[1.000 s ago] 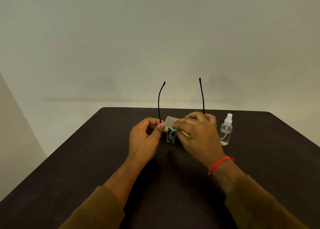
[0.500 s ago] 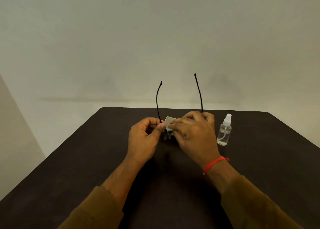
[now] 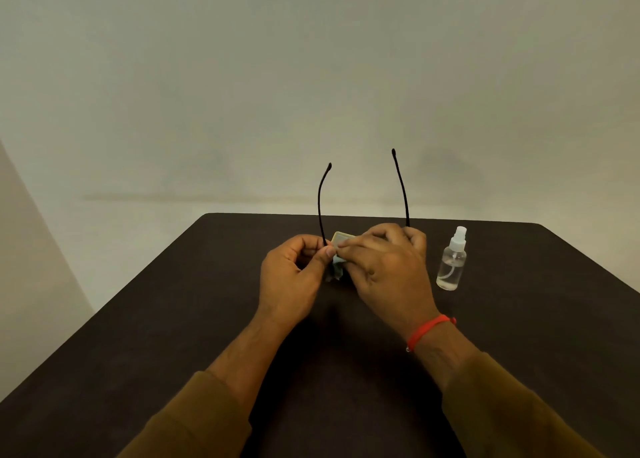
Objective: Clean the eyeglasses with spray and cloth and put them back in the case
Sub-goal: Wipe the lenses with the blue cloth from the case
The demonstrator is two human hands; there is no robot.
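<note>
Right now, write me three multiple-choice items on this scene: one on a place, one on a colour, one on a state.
1. Where does the spray bottle stand?
A. To the right of the right hand
B. Between the hands
C. In the left hand

2. What colour is the wrist band?
A. Blue
B. Red
C. White

3. How are the eyeglasses held?
A. Folded flat on the table
B. Temples unfolded, pointing up
C. Inside a shut case

Answers: 1 A, it stands alone on the table beyond the right hand. 2 B, a red band circles the right wrist. 3 B, both black temples rise above the hands.
</note>
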